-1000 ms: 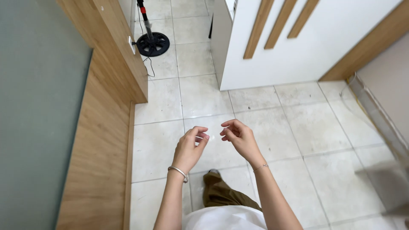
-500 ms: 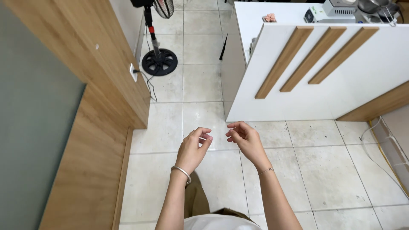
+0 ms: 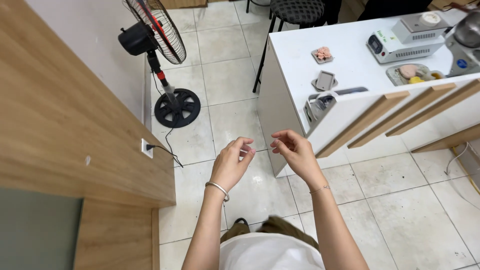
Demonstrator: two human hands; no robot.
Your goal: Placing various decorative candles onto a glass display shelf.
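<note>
Keep your left hand [image 3: 231, 162] and right hand [image 3: 295, 150] level above the pale tiled floor [image 3: 400, 200], fingertips pinched, on what I cannot tell, and pull evenly.

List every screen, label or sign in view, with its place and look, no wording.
Screen: small green panel on the white box machine, far end of the white counter.
Label: round blue sticker on the metal appliance, counter's right edge.
No signs or packages visible.
</note>
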